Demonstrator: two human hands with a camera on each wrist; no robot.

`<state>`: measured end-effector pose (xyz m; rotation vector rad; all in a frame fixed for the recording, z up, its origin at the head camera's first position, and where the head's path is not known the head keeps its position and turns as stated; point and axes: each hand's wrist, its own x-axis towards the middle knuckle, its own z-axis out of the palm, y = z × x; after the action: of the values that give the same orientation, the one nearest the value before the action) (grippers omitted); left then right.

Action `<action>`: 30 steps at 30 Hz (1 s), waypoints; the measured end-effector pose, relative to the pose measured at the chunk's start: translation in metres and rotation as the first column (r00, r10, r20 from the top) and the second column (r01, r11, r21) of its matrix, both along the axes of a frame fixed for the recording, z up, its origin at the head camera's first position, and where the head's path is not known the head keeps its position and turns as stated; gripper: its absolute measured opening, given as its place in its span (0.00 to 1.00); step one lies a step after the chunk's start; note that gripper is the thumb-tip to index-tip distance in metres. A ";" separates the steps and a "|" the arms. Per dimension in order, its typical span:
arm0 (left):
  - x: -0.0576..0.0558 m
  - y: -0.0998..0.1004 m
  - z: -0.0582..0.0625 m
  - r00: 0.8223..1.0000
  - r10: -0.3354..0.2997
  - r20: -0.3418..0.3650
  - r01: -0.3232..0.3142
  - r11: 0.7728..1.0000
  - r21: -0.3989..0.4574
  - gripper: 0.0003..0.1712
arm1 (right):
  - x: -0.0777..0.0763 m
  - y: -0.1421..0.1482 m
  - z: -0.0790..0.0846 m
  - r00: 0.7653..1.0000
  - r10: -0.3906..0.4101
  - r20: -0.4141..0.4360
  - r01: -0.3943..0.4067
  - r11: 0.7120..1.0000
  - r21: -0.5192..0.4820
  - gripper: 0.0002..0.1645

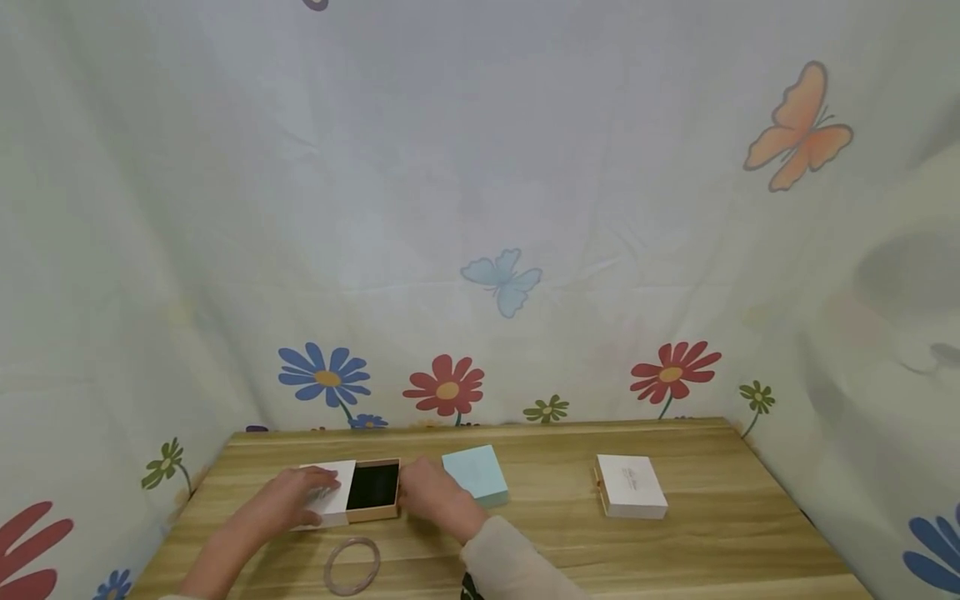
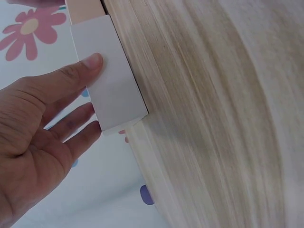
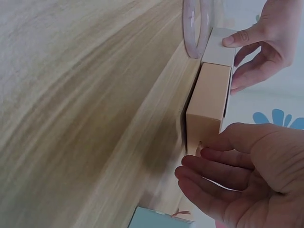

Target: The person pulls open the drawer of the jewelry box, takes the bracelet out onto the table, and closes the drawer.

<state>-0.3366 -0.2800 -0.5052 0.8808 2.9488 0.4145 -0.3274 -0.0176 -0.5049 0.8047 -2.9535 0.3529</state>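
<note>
A white drawer-style gift box [image 1: 341,487] lies at the left of the table, its tan drawer [image 3: 208,90] slid partly out to the right. Black lining [image 1: 375,486] shows inside the drawer. My left hand [image 1: 288,497] grips the white sleeve, thumb on the near side and fingers behind, as the left wrist view shows. At the drawer's front end my right hand [image 1: 435,492] pinches a small ribbon pull [image 3: 199,149] between thumb and forefinger, its other fingers loosely curled. A pale, translucent bangle [image 3: 188,33] lies on the table in front of the box.
A light blue box [image 1: 475,475] sits just right of my right hand, with a ribbon pull [image 3: 181,213] of its own. Farther right stands another white box [image 1: 632,483] with printed lettering. Behind the wooden table [image 1: 540,542] hangs a flowered curtain [image 1: 570,333].
</note>
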 end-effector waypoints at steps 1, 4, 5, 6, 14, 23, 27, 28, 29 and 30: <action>0.000 0.000 0.001 1.000 -0.002 0.000 0.002 1.000 0.002 0.25 | 0.000 0.000 0.000 1.000 -0.001 -0.011 0.001 1.000 0.009 0.14; 0.000 0.000 0.002 1.000 -0.004 0.002 0.004 1.000 0.003 0.25 | -0.001 -0.001 -0.001 1.000 -0.010 -0.011 0.011 1.000 0.021 0.14; -0.001 0.000 0.002 1.000 -0.010 -0.004 0.010 1.000 -0.002 0.25 | 0.000 -0.001 -0.001 1.000 -0.013 -0.008 0.013 1.000 0.017 0.14; -0.001 0.000 0.001 1.000 -0.009 -0.005 0.009 1.000 -0.002 0.25 | 0.000 -0.001 -0.001 1.000 -0.015 -0.008 0.015 1.000 0.016 0.13; -0.001 -0.002 -0.002 1.000 0.000 -0.016 0.001 1.000 0.009 0.25 | 0.000 -0.005 -0.007 0.996 -0.025 -0.090 0.024 1.000 -0.012 0.13; -0.002 -0.004 -0.003 0.998 -0.036 -0.050 0.037 0.999 0.011 0.25 | -0.003 -0.010 -0.011 0.992 -0.024 -0.125 0.024 1.000 0.000 0.11; -0.003 -0.004 -0.003 0.998 -0.045 -0.050 0.045 0.999 0.006 0.25 | -0.004 -0.013 -0.012 0.991 -0.037 -0.126 0.037 0.999 -0.002 0.11; -0.003 -0.004 -0.004 0.997 -0.049 -0.052 0.049 0.999 0.005 0.25 | -0.004 -0.014 -0.012 0.991 -0.044 -0.124 0.044 0.999 0.004 0.11; -0.003 -0.004 -0.004 0.997 -0.055 -0.057 0.055 0.998 0.004 0.25 | -0.004 -0.015 -0.012 0.992 -0.049 -0.119 0.050 0.999 0.004 0.11; -0.003 -0.005 -0.004 0.997 -0.059 -0.059 0.059 0.998 0.003 0.25 | -0.003 -0.016 -0.013 0.992 -0.053 -0.116 0.054 0.999 0.003 0.11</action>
<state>-0.3397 -0.2848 -0.5096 0.9945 2.9669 0.4003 -0.3308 -0.0341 -0.5174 0.7193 -2.8632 0.2841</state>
